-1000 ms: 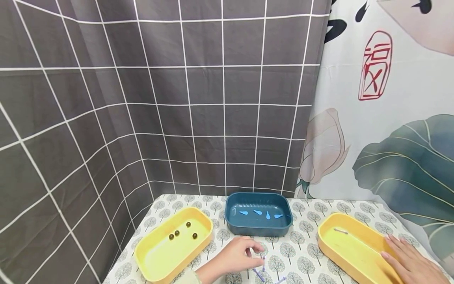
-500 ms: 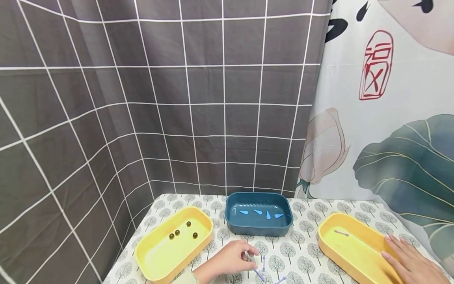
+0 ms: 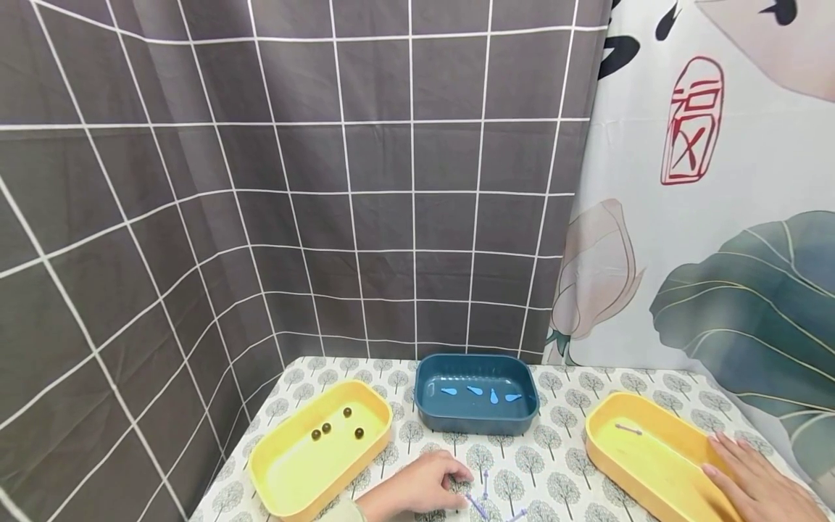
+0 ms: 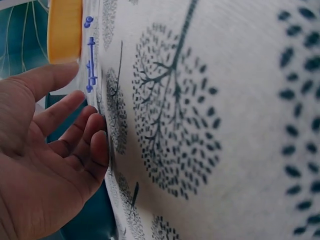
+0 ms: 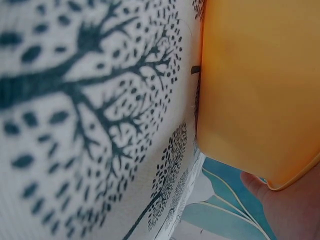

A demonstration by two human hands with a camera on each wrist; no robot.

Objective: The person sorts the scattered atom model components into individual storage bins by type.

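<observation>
My left hand (image 3: 433,482) hovers low over the tree-print cloth with loosely bent fingers and nothing between them. Just off its fingertips lie slim purple sticks with knobbed ends: one points away from me (image 3: 485,483), another purple stick (image 3: 478,507) slants near the thumb, and a third purple stick (image 3: 517,515) is by the front edge of the view. In the left wrist view, a purple stick (image 4: 91,61) shows past the thumb. My right hand (image 3: 759,478) rests with extended fingers on the side of the right yellow tray (image 3: 636,482), which holds one purple stick (image 3: 628,428).
At the left stands another yellow tray (image 3: 264,464) with several dark round beads (image 3: 326,428). A dark blue tray (image 3: 476,424) at the back middle holds several light-blue teardrop pieces (image 3: 493,396). A grey grid curtain (image 3: 378,217) hangs behind the table.
My left hand has drawn back to the left and slightly toward me, away from the stick that points away. The sticks and trays stay where they were; my right hand keeps its place.
</observation>
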